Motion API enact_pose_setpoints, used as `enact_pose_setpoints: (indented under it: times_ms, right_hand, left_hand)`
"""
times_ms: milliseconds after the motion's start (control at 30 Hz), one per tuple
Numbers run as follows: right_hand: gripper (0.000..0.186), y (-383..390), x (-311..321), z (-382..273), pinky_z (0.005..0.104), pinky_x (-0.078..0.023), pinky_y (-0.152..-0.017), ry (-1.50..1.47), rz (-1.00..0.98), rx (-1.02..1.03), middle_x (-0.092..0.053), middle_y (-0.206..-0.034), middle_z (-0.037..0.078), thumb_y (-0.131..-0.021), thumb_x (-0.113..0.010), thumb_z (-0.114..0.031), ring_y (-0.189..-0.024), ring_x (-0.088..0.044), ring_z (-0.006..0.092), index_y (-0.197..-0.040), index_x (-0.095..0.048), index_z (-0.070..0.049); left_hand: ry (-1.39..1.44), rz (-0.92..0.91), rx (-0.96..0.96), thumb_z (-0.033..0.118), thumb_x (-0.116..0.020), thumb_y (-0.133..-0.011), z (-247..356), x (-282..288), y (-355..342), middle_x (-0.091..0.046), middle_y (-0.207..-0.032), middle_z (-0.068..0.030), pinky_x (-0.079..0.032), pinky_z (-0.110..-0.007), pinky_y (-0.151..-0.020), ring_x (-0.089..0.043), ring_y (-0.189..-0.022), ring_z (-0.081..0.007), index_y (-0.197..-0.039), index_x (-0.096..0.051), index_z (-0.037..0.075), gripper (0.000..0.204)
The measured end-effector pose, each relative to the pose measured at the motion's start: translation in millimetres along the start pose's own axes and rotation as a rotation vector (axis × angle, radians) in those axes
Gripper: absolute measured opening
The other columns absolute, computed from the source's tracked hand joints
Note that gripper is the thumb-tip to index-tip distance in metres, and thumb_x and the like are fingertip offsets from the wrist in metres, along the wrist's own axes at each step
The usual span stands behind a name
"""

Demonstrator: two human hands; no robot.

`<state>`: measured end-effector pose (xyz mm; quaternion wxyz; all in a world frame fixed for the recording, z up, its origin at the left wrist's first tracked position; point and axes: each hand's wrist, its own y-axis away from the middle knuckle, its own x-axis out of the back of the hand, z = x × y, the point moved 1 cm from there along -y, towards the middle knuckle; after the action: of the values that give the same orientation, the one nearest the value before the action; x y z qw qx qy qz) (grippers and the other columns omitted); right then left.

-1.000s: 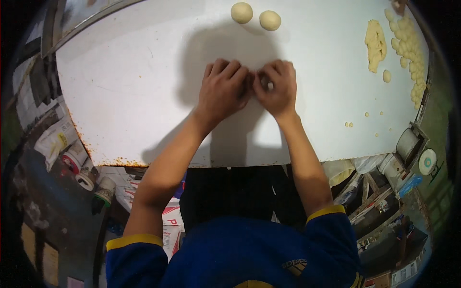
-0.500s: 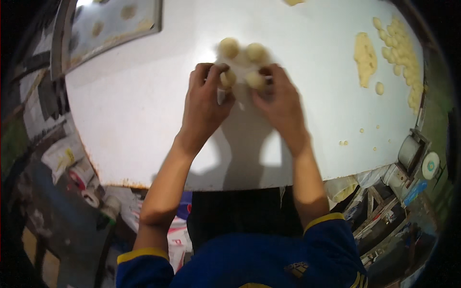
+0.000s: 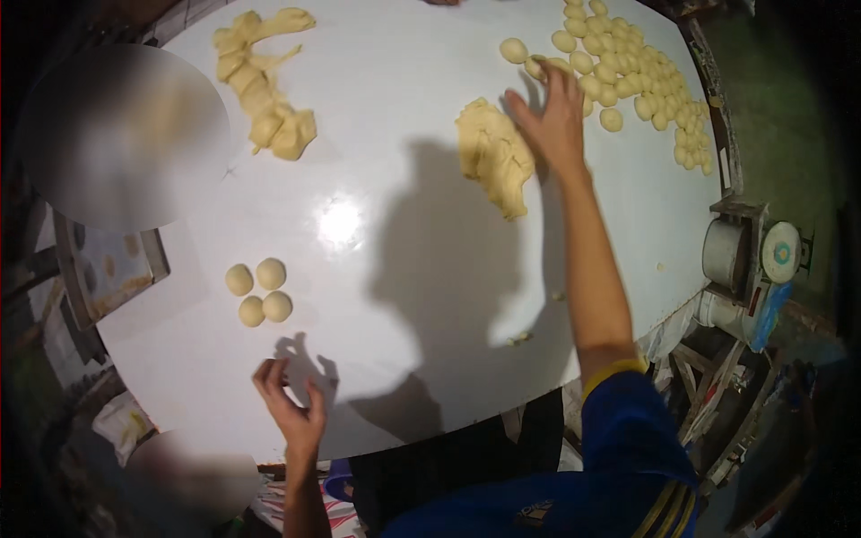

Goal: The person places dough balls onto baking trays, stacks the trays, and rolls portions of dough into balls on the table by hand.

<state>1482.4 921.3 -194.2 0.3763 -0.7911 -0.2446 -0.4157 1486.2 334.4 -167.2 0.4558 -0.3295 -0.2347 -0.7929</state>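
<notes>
My right hand [image 3: 556,117] is stretched to the far right, over the near edge of a spread of pale yellow dough balls [image 3: 619,63]. Its fingertips reach two dough balls, partly hiding them, while the thumb stands apart. Beside that hand, to its left, lies a flattened, ragged slab of dough [image 3: 496,157]. My left hand [image 3: 291,403] hovers at the table's near left with thumb and fingers apart, holding nothing. Farther out from it, a cluster of several smooth dough balls [image 3: 276,307] sits close together on the white table [image 3: 341,368].
A long, lumpy strip of dough [image 3: 265,94] lies at the far left. A metal-edged tray [image 3: 117,269] stands by the left edge. Small dough scraps [image 3: 519,339] dot the near right. Beyond the right edge are a metal pot [image 3: 723,251] and a round dial [image 3: 781,252].
Both hands have let go of the dough balls they were cupping. My right hand has gone far right to the spread of balls; my left has drawn back. The view has turned rightward.
</notes>
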Motion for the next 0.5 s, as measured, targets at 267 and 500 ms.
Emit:
enact_pose_setpoints:
  times_ms: [267,500]
  right_hand:
    - [0.06,-98,-49,76,0.0531,-0.045,-0.114,0.307,-0.276,0.372,-0.068,-0.138,0.015,-0.102,-0.068,-0.062,-0.129,-0.061,0.0377,-0.149,-0.065,-0.025]
    - [0.053,-118,-54,81,0.0511,-0.058,-0.092,0.114,-0.385,0.343,-0.078,-0.113,0.017,-0.106,-0.066,-0.059,-0.102,-0.075,0.0389,-0.131,-0.068,-0.012]
  left_hand:
    - [0.108,-0.069,-0.034,-0.002,-0.072,-0.088,92,-75,2,-0.056,-0.13,-0.0226,-0.05,-0.042,-0.085,-0.057,-0.11,-0.0339,-0.137,-0.062,0.002,0.05]
    - [0.158,-0.015,-0.046,-0.003,-0.071,-0.087,110,-76,-7,-0.057,-0.128,-0.0213,-0.05,-0.041,-0.086,-0.058,-0.106,-0.0314,-0.135,-0.061,0.001,0.049]
